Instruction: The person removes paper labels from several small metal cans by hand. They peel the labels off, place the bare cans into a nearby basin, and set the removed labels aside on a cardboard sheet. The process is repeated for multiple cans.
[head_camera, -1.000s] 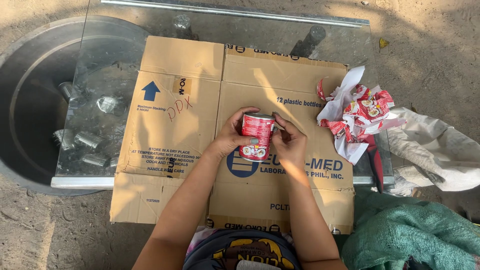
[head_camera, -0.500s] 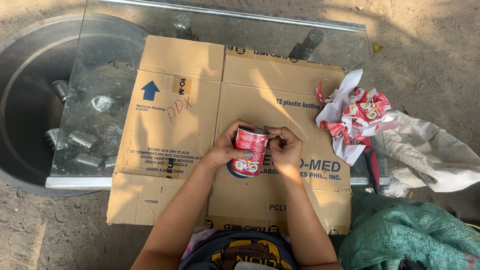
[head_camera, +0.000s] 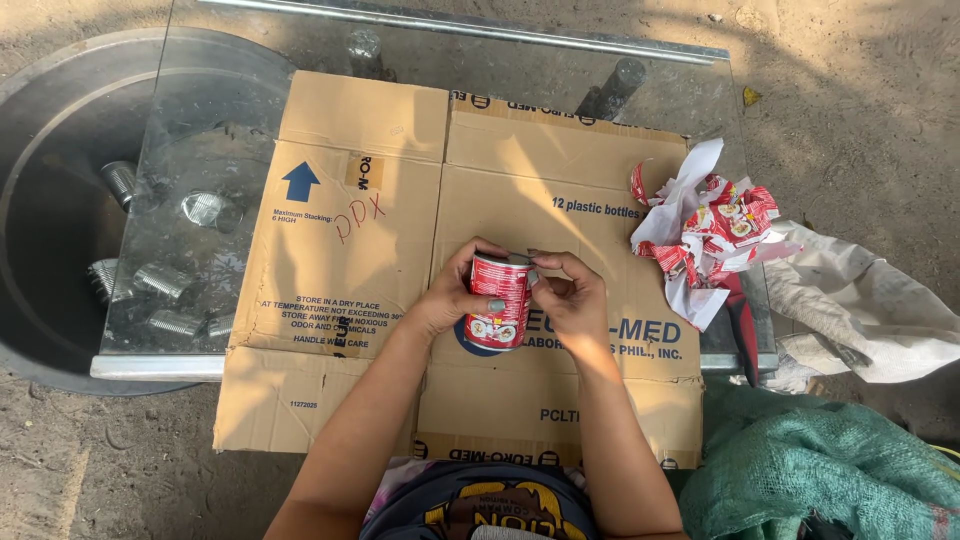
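A small tin can with a red and white paper label is held upright over a flattened brown cardboard box. My left hand wraps around the can's left side, thumb across the label. My right hand grips the can's upper right edge with pinched fingertips at the label's top. The cardboard lies on a glass table top.
A heap of torn red and white paper labels lies at the table's right edge. A large round metal basin on the left holds several bare shiny cans. White cloth and a green sack lie on the dirt at right.
The can has been turned a little in my hands and my right fingers have shifted to its top edge. The view has drifted slightly.
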